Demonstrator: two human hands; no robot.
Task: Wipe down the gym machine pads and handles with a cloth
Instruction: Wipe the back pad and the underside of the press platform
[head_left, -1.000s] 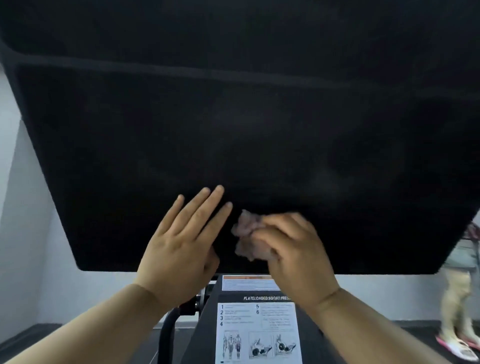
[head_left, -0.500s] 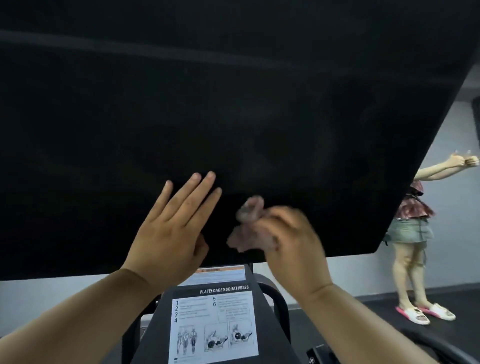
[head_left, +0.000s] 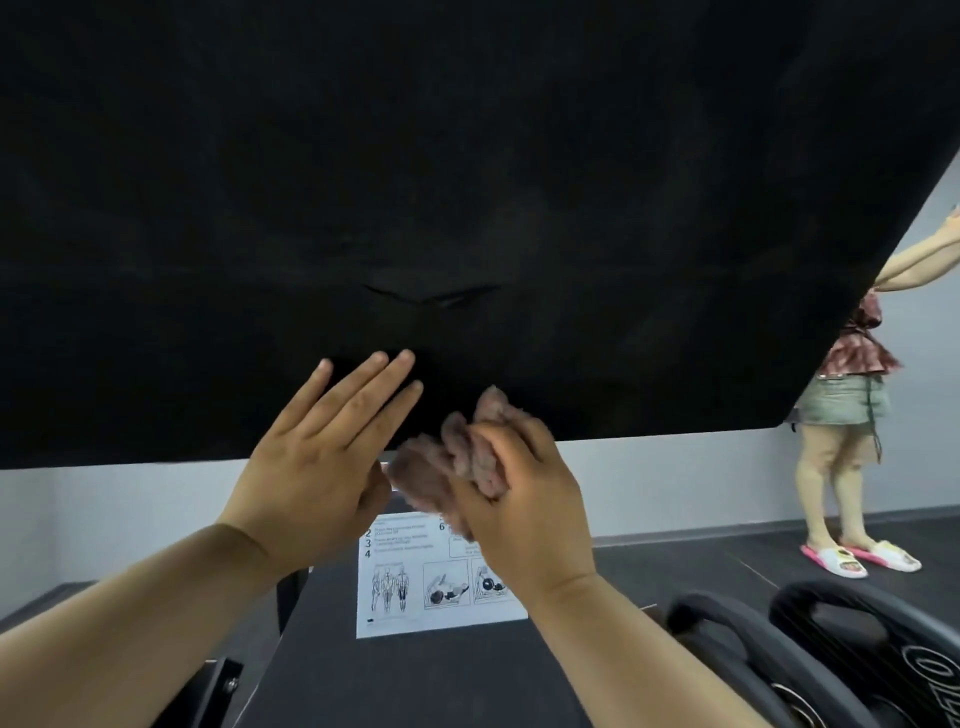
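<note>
Clutching bunched cloth (head_left: 452, 457) by black pad (head_left: 467, 182), right hand (head_left: 524, 514); left hand (head_left: 322, 457) flat, fingers straight

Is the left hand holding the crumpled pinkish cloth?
No, the right hand grips the crumpled pinkish cloth; the left hand is open and empty.

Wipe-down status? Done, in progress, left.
Done: can't tell; the black pad shows no wiped-versus-unwiped mark. In hand: the right hand grips the bunched cloth at the pad's lower edge, while the left hand lies open, fingers over the pad. Left: probably most of the pad above; no handles are in view, so their state is unknown.
</note>
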